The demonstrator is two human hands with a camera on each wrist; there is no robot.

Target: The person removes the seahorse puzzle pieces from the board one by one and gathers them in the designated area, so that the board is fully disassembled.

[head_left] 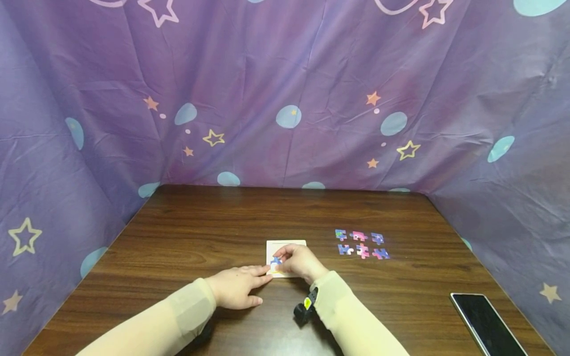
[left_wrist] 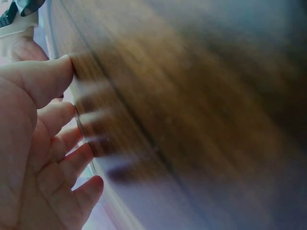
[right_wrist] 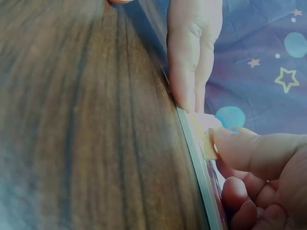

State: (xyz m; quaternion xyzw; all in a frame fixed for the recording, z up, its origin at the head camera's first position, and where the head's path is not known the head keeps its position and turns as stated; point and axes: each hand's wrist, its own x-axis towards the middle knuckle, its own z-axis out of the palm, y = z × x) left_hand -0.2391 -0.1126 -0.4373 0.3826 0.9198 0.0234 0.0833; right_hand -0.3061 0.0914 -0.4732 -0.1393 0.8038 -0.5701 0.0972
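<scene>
In the head view, a small white puzzle board (head_left: 298,243) lies on the brown wooden table (head_left: 178,232). My right hand (head_left: 304,262) is over it and pinches a blue and white jigsaw piece (head_left: 275,261) at the board's left side. The right wrist view shows the thumb (right_wrist: 249,151) on the piece (right_wrist: 205,132), low against the board. My left hand (head_left: 237,287) lies palm down with its fingers extended, the fingertips touching the board's left edge. Whether the piece sits flat in the board is hidden by the fingers.
Several loose jigsaw pieces (head_left: 362,250), pink, blue and purple, lie in two rows to the right of the board. A phone (head_left: 487,321) rests near the table's right front corner. Purple star-patterned cloth (head_left: 249,89) hangs behind and at both sides.
</scene>
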